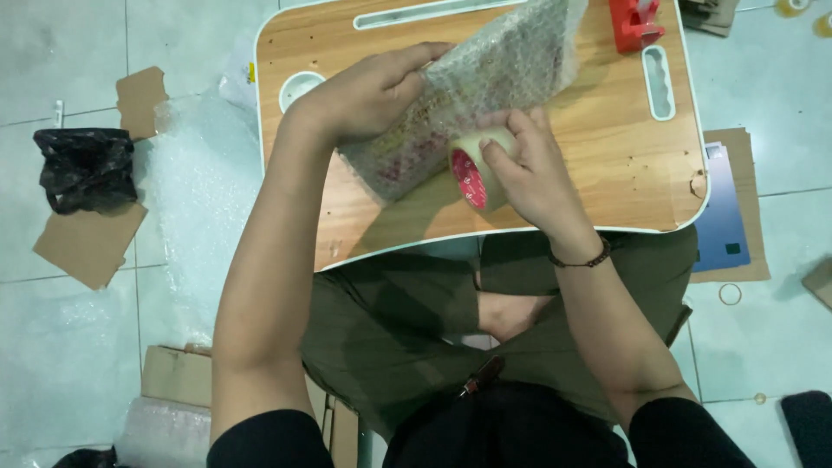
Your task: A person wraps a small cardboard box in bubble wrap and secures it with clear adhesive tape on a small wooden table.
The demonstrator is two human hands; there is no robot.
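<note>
Wrap mostly on, taping stage, seam not sealed yet.

My left hand [368, 91] presses flat on the bubble-wrapped item [433, 130], pinning it to the lap table [607, 165]; fingers spread, not clenched. My right hand [529, 169] is closed around the tape roll [477, 169], held against the bundle's near end. Loose bubble wrap [529, 43] sticks up at the far end, so that end looks unfinished; can't tell if any tape is stuck down. Around: red tape dispenser [633, 22] at the far right corner, well apart. On the floor: cardboard scraps [87, 243], black bag [82, 169], more bubble wrap sheet [195, 199] left of the table. Nothing blocks the bundle.
</note>
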